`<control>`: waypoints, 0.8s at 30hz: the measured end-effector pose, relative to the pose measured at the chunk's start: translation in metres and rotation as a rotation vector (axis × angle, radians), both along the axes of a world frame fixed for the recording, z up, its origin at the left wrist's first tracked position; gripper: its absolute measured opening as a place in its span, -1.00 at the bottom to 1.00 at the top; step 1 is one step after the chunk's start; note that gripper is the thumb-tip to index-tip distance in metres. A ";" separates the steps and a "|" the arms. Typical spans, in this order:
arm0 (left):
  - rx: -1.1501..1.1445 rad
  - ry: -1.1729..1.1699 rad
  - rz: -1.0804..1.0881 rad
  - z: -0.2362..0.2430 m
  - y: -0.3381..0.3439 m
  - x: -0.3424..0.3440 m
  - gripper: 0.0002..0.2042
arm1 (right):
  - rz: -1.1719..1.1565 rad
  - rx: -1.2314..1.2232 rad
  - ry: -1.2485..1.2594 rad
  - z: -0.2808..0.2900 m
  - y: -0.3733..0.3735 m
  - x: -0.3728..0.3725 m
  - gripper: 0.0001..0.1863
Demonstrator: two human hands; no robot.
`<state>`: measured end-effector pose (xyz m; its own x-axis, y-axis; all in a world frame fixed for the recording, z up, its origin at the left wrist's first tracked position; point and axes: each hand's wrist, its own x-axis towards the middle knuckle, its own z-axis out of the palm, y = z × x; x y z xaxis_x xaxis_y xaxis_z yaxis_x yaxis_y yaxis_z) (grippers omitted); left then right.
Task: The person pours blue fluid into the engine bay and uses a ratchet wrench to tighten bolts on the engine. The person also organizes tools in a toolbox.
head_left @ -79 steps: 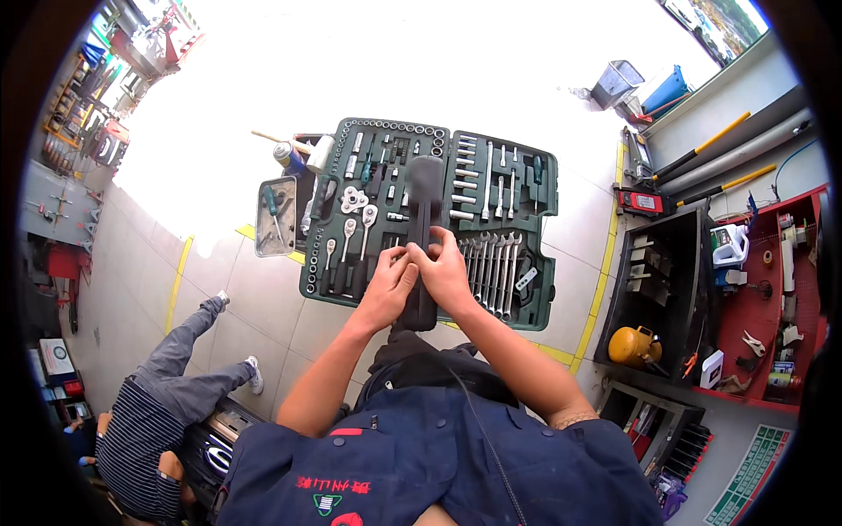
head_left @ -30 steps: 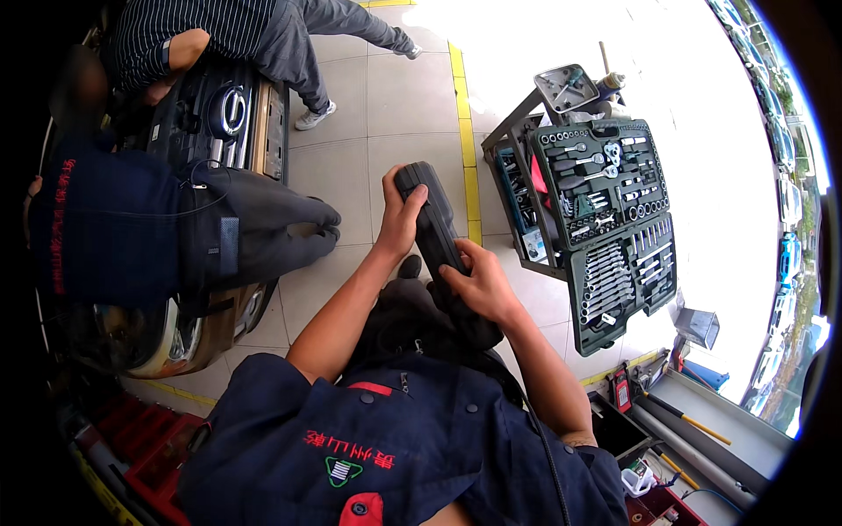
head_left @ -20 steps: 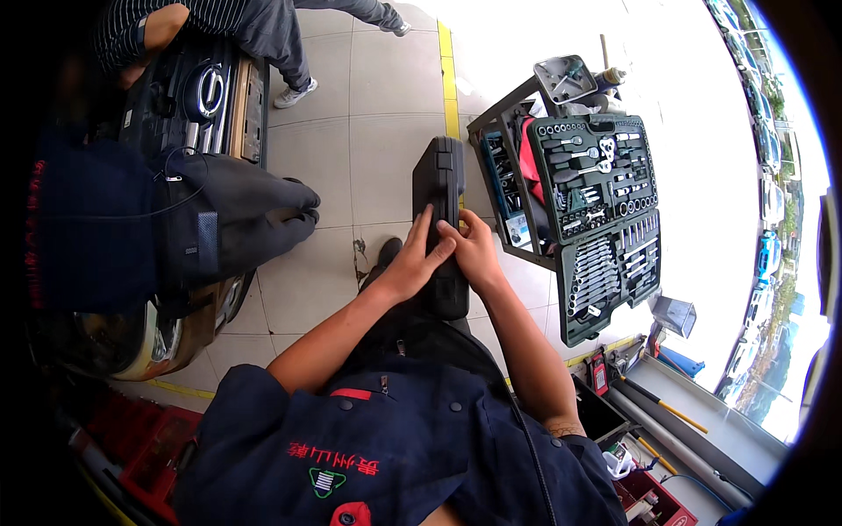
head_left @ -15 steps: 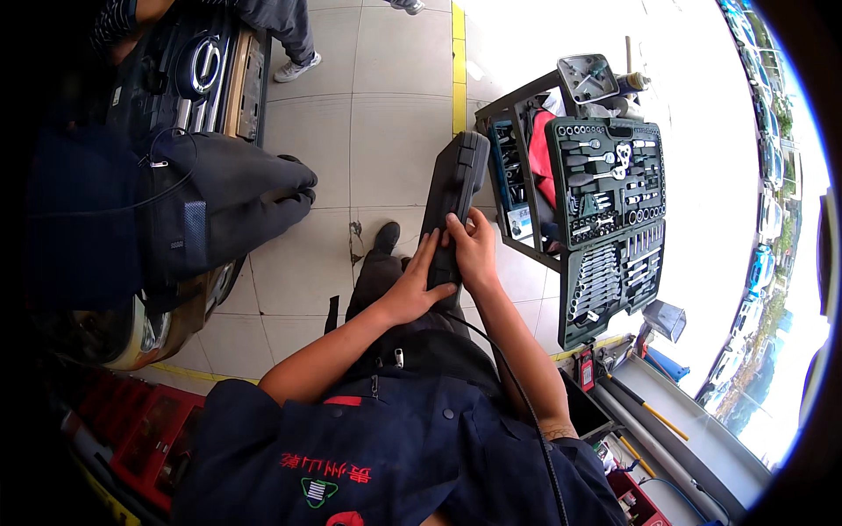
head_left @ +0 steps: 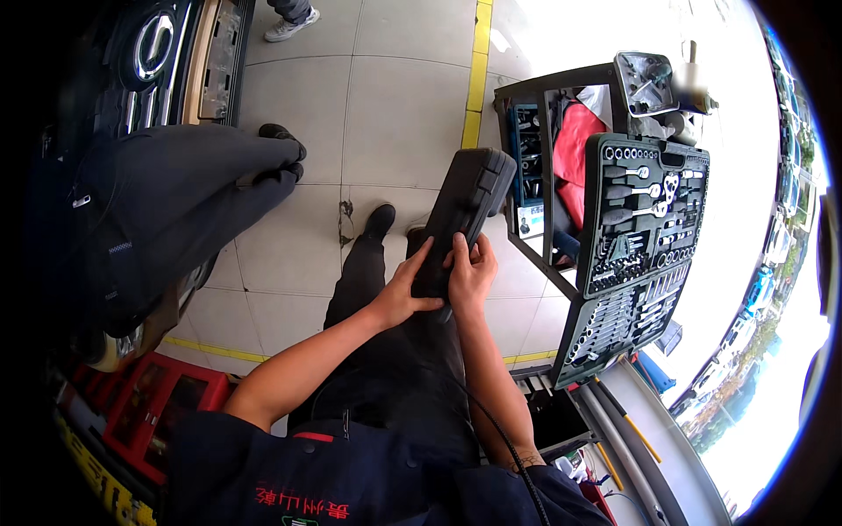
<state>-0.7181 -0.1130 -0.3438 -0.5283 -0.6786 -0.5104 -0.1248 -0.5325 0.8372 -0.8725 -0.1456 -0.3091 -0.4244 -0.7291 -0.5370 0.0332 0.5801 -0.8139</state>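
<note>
A long black plastic tool case (head_left: 462,202) is held between my two hands, in front of my legs and tilted with its far end to the right. It looks closed; whatever is inside is hidden. My left hand (head_left: 405,287) clasps the case's left side near its lower end, thumb across the near edge. On the opposite side my right hand (head_left: 472,273) grips it, with the thumb on the latch side and the fingers curled. To the right, apart from my hands, a large open socket set case (head_left: 596,219) shows ratchets, sockets and wrenches in their slots.
The socket set rests on a tool cart (head_left: 519,237) holding a red cloth (head_left: 574,145). A metal tray (head_left: 645,83) of small parts sits on top. Leftward are another person's legs (head_left: 189,197) and a car's front grille (head_left: 145,70). A red cabinet (head_left: 167,408) stands at lower left.
The black case has turned clockwise and more of its broad face shows. Both hands keep hold of it. My view has shifted, so the cart sits further right and lower.
</note>
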 end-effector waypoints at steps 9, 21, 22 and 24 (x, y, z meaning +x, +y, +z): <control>-0.133 -0.055 -0.310 -0.069 -0.096 -0.189 0.12 | -0.068 0.090 0.416 -0.070 -0.073 -0.160 -0.66; 0.138 0.332 -0.088 -0.164 -0.129 -0.348 0.15 | -0.111 0.152 0.698 -0.136 -0.120 -0.252 -0.50; 0.147 0.337 -0.134 -0.169 -0.129 -0.355 0.13 | -0.129 0.151 0.683 -0.138 -0.111 -0.255 -0.50; 0.147 0.329 -0.208 -0.188 -0.131 -0.370 0.07 | -0.155 0.122 0.607 -0.142 -0.093 -0.254 -0.50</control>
